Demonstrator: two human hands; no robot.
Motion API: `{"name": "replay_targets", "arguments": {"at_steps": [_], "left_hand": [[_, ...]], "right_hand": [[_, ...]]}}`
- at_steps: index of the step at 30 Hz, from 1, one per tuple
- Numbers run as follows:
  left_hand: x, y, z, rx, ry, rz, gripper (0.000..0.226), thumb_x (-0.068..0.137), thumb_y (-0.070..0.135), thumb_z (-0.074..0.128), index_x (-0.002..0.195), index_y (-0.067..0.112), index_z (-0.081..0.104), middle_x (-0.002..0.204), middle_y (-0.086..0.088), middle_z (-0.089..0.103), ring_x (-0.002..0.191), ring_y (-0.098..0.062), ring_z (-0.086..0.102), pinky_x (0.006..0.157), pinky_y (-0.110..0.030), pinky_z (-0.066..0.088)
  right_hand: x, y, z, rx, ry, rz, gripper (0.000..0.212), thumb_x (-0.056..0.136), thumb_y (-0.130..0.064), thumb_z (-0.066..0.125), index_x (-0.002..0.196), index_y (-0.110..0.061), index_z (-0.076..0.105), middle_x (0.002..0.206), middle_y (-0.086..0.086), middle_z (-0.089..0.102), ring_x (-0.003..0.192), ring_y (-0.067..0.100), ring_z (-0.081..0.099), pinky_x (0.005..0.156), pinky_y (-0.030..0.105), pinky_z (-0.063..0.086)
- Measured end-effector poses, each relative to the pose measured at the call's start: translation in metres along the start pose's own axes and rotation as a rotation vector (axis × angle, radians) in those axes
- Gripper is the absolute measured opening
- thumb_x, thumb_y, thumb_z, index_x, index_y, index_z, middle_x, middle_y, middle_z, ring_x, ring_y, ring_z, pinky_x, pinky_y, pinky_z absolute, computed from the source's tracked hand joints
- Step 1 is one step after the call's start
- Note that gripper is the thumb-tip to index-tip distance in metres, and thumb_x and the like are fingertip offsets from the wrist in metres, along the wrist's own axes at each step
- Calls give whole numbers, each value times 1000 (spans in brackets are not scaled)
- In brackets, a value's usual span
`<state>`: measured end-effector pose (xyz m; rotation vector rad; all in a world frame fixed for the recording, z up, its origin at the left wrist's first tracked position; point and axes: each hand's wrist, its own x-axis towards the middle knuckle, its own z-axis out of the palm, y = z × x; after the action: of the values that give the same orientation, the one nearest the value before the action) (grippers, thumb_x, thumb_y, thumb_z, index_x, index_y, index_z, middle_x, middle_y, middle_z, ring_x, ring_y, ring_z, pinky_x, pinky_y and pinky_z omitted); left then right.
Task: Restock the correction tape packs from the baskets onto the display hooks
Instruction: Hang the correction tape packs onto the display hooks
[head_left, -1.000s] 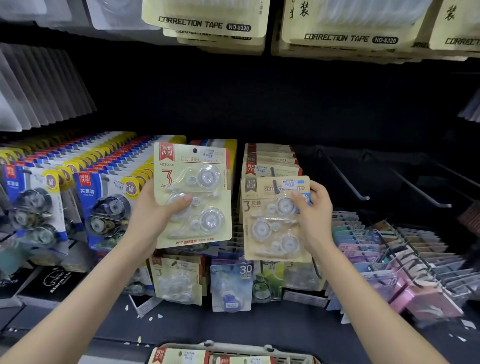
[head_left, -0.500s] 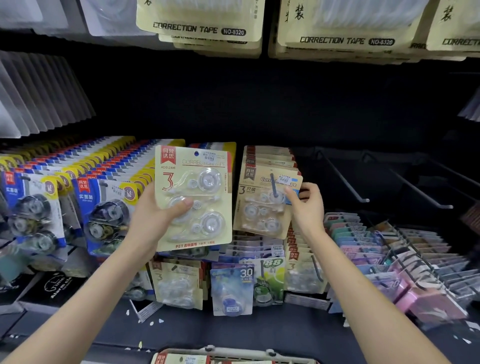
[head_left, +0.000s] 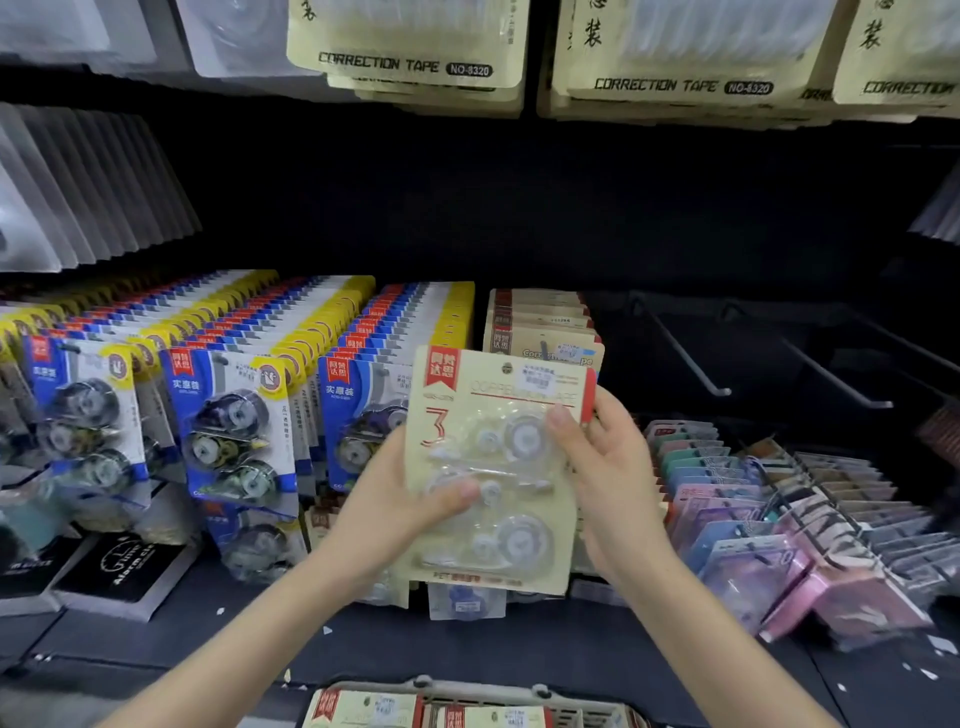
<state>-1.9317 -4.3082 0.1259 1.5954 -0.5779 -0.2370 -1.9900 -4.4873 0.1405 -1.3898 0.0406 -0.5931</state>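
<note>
A pack (head_left: 497, 462) is gripped at its side edges by the left hand (head_left: 395, 501) and the right hand (head_left: 610, 480), with a thumb laid on its front from each side. It is held upright just before the hung row (head_left: 540, 327) of like packs, above the basket (head_left: 519, 693), in which more are seen.

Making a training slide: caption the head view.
Left hand and right hand hold a tape pack before the hung cream packs.
</note>
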Motion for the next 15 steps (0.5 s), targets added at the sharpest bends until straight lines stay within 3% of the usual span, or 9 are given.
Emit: {"name": "replay_targets", "arguments": {"at_steps": [3, 5, 7, 9, 15], "left_hand": [[4, -9, -2, 280, -15, 24, 45, 74, 46, 80, 111, 34, 57, 107, 15, 72, 99, 0, 67, 90, -32, 54], [12, -9, -11, 496, 155, 131, 27, 87, 36, 70, 110, 27, 60, 104, 16, 69, 95, 1, 65, 89, -27, 52], [25, -6, -24, 755, 352, 299, 34, 93, 38, 64, 118, 15, 61, 111, 5, 67, 100, -11, 64, 88, -29, 48], [41, -4, -38, 968, 424, 428, 50, 92, 46, 54, 121, 7, 61, 119, -8, 65, 109, -26, 60, 90, -34, 42], [80, -10, -54, 1322, 262, 477, 63, 89, 58, 43, 130, 14, 61, 137, -23, 55, 128, -46, 49, 103, -59, 40]], "right_hand": [[3, 8, -20, 13, 30, 16, 42, 87, -34, 69, 123, -15, 61, 119, 6, 70, 114, 27, 66, 102, 56, 47], [10, 13, -34, -77, 70, -5, 33, 93, -22, 65, 125, -15, 61, 119, 5, 70, 114, 24, 65, 103, 55, 47], [18, 16, -43, -149, 83, -18, 30, 96, -14, 60, 126, -15, 60, 119, 4, 70, 114, 22, 65, 103, 55, 47], [24, 16, -48, -180, 71, -25, 33, 95, -15, 61, 128, -15, 59, 121, 5, 69, 115, 24, 64, 102, 56, 47], [31, 16, -51, -255, 63, -64, 32, 95, -13, 61, 127, -17, 58, 120, 1, 69, 114, 16, 64, 100, 44, 51]]}}
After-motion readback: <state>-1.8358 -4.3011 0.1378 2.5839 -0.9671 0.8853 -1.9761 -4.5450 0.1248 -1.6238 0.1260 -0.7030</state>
